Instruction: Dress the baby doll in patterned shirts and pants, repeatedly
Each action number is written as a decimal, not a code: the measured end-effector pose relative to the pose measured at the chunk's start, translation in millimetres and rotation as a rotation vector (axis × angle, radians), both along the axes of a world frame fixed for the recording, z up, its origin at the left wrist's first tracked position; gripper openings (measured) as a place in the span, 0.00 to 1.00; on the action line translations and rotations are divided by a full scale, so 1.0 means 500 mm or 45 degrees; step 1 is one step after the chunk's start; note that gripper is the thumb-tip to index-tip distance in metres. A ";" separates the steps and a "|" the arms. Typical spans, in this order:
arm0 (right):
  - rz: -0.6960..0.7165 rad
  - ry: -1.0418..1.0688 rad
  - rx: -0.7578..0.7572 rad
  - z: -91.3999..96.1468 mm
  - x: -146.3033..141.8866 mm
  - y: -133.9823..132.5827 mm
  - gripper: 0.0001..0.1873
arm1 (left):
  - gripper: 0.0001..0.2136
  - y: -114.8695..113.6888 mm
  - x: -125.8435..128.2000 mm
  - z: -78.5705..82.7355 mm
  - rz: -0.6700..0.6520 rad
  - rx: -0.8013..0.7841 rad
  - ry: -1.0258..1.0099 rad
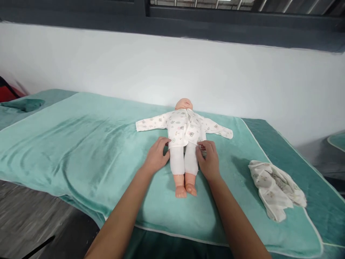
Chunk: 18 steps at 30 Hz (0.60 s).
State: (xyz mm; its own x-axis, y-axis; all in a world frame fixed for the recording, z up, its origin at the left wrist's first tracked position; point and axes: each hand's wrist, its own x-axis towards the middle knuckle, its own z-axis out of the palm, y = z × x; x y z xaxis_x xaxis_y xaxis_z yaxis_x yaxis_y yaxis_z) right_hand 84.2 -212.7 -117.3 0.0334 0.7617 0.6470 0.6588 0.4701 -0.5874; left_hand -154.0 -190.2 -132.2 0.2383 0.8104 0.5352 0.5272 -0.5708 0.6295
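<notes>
Left hand (157, 155): spread, at shirt (186, 126) hem's left.
Right hand (208, 159): at hem's right, grip unclear.
Doll (184, 103): lies head far.
Cloth (273, 189): crumpled, right.

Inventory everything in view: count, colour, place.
doll: 1, peach, on blanket
shirt: 1, white, on doll
trousers: 1, white, on doll
cloth: 1, white, right
blanket: 1, green, centre
cover: 1, dark green, underneath
wall: 1, white, behind
window frame: 1, dark, top
bars: several, grey, top
floor: 1, grey, lower left
rod: 1, black, lower left
red item: 1, far left
arms: 2, bare, bottom
left hand: 1, near hem
right hand: 1, near hem
</notes>
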 end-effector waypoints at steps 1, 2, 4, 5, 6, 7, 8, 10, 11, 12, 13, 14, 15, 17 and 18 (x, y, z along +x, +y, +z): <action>-0.018 -0.003 0.017 0.001 -0.002 0.004 0.07 | 0.16 -0.002 0.002 0.002 -0.007 0.009 0.027; -0.032 -0.002 0.032 0.002 -0.003 0.009 0.06 | 0.15 -0.004 0.003 0.004 -0.013 0.013 0.055; -0.046 0.000 0.059 0.004 -0.003 0.015 0.05 | 0.14 -0.006 0.003 0.006 -0.014 0.011 0.096; -0.053 -0.001 0.076 0.005 -0.002 0.016 0.05 | 0.13 -0.007 0.003 0.006 -0.007 0.014 0.102; -0.061 -0.002 0.097 0.004 -0.001 0.015 0.05 | 0.12 -0.008 0.003 0.006 0.006 0.024 0.099; -0.064 -0.005 0.122 0.004 -0.001 0.013 0.04 | 0.11 -0.007 0.003 0.006 0.023 0.040 0.091; -0.059 -0.009 0.148 0.004 0.000 0.009 0.04 | 0.11 -0.006 0.004 0.006 0.048 0.067 0.079; -0.023 -0.030 0.178 0.004 0.000 0.003 0.04 | 0.10 0.000 0.009 0.007 0.112 0.133 0.056; 0.001 -0.047 0.180 0.004 -0.001 0.000 0.03 | 0.10 0.003 0.012 0.008 0.141 0.159 0.048; 0.021 -0.061 0.174 0.005 -0.002 -0.002 0.03 | 0.10 0.006 0.015 0.009 0.159 0.172 0.038; 0.036 -0.069 0.164 0.006 -0.003 -0.003 0.02 | 0.10 0.009 0.018 0.010 0.170 0.169 0.022; 0.042 -0.066 0.154 0.008 -0.004 -0.003 0.02 | 0.10 0.011 0.019 0.011 0.182 0.149 -0.002; 0.044 -0.055 0.146 0.009 -0.004 -0.003 0.01 | 0.10 0.011 0.019 0.011 0.203 0.116 -0.039; 0.045 -0.015 0.132 0.011 -0.002 -0.005 0.02 | 0.08 0.007 0.016 0.010 0.288 0.039 -0.151; 0.041 0.009 0.121 0.011 0.000 -0.007 0.03 | 0.07 0.004 0.013 0.010 0.341 0.006 -0.205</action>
State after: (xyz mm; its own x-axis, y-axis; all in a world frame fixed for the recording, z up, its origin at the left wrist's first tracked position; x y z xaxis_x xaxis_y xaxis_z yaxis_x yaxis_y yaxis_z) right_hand 84.0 -215.9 -112.0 0.0144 0.6979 0.7160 0.6384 0.5447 -0.5438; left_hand -147.3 -188.4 -127.4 -0.0714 0.8303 0.5527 0.5532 -0.4281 0.7146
